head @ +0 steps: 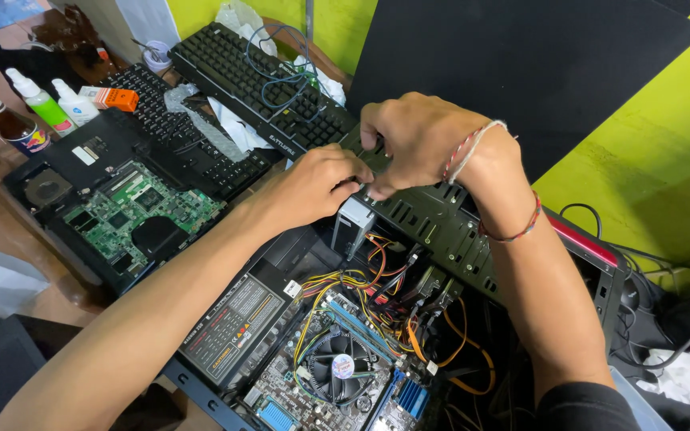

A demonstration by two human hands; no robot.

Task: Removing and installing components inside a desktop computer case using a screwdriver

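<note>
An open desktop computer case (592,263) lies on its side below me, showing a motherboard (301,391) with a round cooler fan (339,369), a black power supply (231,326) and a tangle of coloured cables (377,287). My left hand (313,183) and my right hand (417,140) meet at the top of the black perforated drive cage (433,223). Both pinch something small there; fingers hide it. A silver drive (351,225) sits just under my left hand. Thread bracelets circle my right wrist.
An opened laptop with a bare green circuit board (133,209) lies at left. Behind it are a black keyboard (253,84) with a looped cable, two white squeeze bottles (57,102), a small orange box (113,97) and a brown bottle (11,124). A black panel (537,56) leans at back.
</note>
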